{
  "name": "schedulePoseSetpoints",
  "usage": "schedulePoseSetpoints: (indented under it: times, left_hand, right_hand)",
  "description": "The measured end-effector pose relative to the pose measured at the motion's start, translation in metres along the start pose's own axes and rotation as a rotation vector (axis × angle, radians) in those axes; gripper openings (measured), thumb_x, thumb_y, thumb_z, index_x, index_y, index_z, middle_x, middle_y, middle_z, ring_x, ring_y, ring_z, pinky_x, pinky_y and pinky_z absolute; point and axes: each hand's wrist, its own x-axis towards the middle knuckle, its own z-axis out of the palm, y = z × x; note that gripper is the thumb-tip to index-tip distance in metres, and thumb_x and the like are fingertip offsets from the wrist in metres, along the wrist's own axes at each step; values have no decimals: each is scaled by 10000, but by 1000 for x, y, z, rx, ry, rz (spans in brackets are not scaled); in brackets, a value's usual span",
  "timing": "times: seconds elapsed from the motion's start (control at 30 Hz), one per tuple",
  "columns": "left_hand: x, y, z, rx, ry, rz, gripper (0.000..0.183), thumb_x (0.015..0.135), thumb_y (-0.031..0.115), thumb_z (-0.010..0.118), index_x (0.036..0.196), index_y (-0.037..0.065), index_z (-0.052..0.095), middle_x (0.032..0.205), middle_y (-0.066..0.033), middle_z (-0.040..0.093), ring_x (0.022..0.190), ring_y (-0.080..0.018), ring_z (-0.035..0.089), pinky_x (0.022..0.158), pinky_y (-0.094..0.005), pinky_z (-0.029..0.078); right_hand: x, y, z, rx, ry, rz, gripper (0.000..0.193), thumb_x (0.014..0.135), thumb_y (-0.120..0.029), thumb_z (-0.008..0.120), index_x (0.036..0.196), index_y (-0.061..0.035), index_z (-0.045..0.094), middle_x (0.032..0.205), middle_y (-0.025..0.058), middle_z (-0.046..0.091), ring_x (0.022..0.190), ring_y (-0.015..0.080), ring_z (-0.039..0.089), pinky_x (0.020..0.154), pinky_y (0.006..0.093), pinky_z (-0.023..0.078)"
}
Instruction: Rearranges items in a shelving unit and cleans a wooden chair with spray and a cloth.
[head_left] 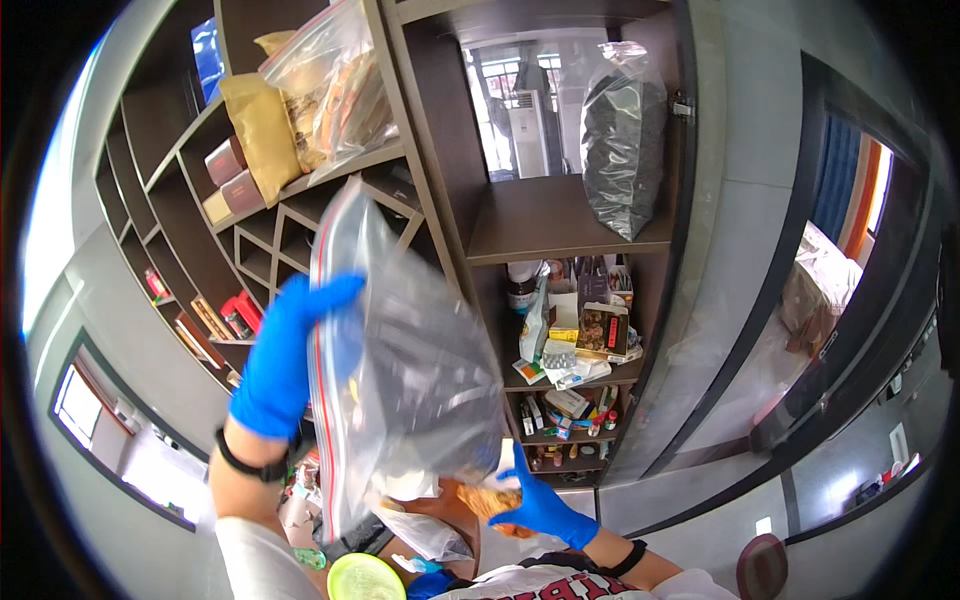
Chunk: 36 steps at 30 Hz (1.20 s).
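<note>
My left hand (275, 355), in a blue glove, is closed on the edge of a large clear zip bag (420, 360). A red line runs along the bag's zip edge, and the bag hangs tilted in front of the shelves. Low on its right, my right hand (548, 512), also gloved in blue, curls around a brown-orange crinkled thing (487, 499). A small white piece (508, 462) shows by its thumb. The bag hides part of the brown thing, so I cannot tell its kind or whether it lies inside the bag.
A dark-filled clear bag (625, 145) stands on the cabinet shelf (560, 220) ahead. Below it are medicine boxes (603, 328) and bottles. Stuffed clear bags (345, 95) lie on the upper-left shelf. A yellow-green round thing (366, 578) and a clear bag (430, 533) lie below.
</note>
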Motion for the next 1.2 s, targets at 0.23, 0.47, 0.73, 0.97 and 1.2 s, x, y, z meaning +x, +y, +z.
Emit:
schedulePoseSetpoints:
  times: [0.23,0.47,0.73,0.97,1.2]
  left_hand:
    - [56,95,63,-59,-385,286,154,853,212,552,834,72,613,719,-39,607,665,-145,600,667,-257,498]
    - [222,128,111,27,-370,246,151,859,228,523,835,97,593,607,-64,552,493,-171,523,479,-291,449]
    - [315,63,110,-155,-268,210,365,872,416,527,1105,135,541,568,-38,503,482,-142,493,440,-281,420]
    - [276,33,152,-371,31,347,600,862,617,373,863,40,538,778,-102,591,667,-191,555,618,-314,448]
    - [206,-75,126,-201,250,554,605,899,458,450,1251,-32,404,1219,-162,476,1108,-233,461,959,-339,355]
  right_hand:
    - [86,-125,-62,55,727,-383,1015,752,-217,723,1416,-43,-24,1329,281,358,1159,331,461,956,370,386]
    - [159,-104,-152,-111,986,-414,872,795,-301,667,1417,-65,104,1094,264,569,917,346,600,732,379,475]
    - [181,-69,-155,-402,1023,-246,919,755,-544,616,1404,-58,184,737,248,602,625,378,585,523,439,446]
    - [183,-70,-186,-463,1047,-127,910,763,-545,603,1383,-16,198,711,242,602,627,383,597,524,439,460]
    - [180,-87,-181,-415,910,-4,916,773,-531,601,1382,11,182,730,238,605,664,389,606,572,436,482]
